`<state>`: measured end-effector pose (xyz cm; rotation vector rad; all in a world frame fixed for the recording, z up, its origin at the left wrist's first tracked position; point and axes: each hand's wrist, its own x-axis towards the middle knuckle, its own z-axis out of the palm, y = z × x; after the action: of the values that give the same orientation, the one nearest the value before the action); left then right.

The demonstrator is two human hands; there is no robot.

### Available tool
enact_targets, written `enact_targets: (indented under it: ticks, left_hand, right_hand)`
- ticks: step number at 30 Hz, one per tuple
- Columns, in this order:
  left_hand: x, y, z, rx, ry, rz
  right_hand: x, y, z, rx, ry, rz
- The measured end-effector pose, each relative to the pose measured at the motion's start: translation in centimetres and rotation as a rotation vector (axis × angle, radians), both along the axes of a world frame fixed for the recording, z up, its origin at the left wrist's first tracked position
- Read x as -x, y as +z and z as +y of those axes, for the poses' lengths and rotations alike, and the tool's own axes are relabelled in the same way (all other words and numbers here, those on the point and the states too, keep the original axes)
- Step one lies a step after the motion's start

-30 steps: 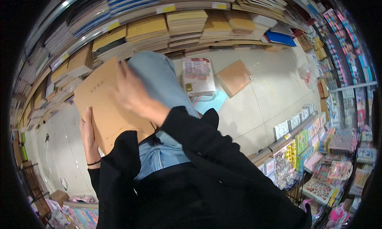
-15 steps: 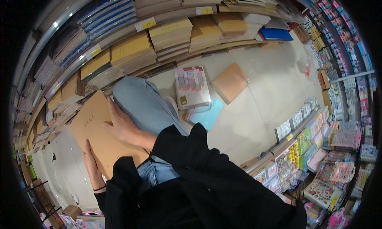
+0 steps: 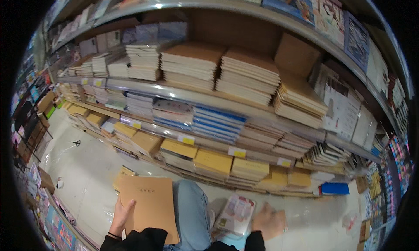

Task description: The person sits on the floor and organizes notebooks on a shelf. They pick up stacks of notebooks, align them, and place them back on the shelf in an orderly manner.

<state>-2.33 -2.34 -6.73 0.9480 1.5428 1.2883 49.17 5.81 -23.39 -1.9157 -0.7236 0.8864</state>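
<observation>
My left hand (image 3: 123, 214) grips a kraft-brown notebook (image 3: 150, 203) by its left edge, thumb on the cover. The notebook rests against my bent knee in blue jeans (image 3: 191, 211). Some small dark print shows near its top. Out to the right, my right hand (image 3: 266, 219) is blurred by motion, so its fingers cannot be made out. It is over or beside a brown notebook (image 3: 280, 228) on the floor, mostly covered by the hand. Between knee and hand lies a white and pink wrapped pack (image 3: 237, 214), with a light blue item (image 3: 233, 240) partly under it.
Ahead, shelves hold stacked brown notebooks (image 3: 248, 78), blue-edged pads (image 3: 218, 122) and yellow-covered stacks (image 3: 211, 161) low down. A yellow-brown stack (image 3: 125, 174) stands on the floor behind the held notebook. Scissors (image 3: 77, 143) lie farther left. A blue folder (image 3: 335, 188) sits on the lowest shelf at right.
My right hand has left the held notebook and moved right, to the brown notebook on the floor. My left hand still holds its notebook. The view has tilted up toward the shelves.
</observation>
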Motion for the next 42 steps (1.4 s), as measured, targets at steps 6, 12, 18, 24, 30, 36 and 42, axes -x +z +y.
enact_targets:
  ticks: [6,12,18,24,30,36,42]
  left_hand:
    - [0.5,0.1,0.7,0.103,-0.105,-0.037]
    - [1.2,0.5,1.5,0.217,-0.136,0.083]
    - [1.0,1.0,1.2,0.320,-0.065,0.137]
    - [0.9,0.9,2.0,0.356,-0.072,0.109]
    - [1.6,0.1,1.5,0.330,-0.046,0.125]
    - [1.7,0.0,1.1,0.293,-0.030,0.115]
    - [1.4,0.6,1.5,0.324,-0.010,0.107]
  right_hand:
    - [-11.9,-17.1,-5.0,0.212,-0.374,0.479]
    - [-13.7,-25.6,-7.7,0.060,-0.551,0.733]
    - [-13.6,-30.0,-10.2,-0.021,-0.621,0.863]
    - [-13.9,-31.1,-12.1,-0.067,-0.666,0.927]
    - [-14.8,-32.5,-14.2,-0.117,-0.683,0.987]
    - [-16.3,-35.9,-16.6,-0.198,-0.698,1.090]
    - [-17.2,-35.8,-18.2,-0.135,-0.707,1.053]
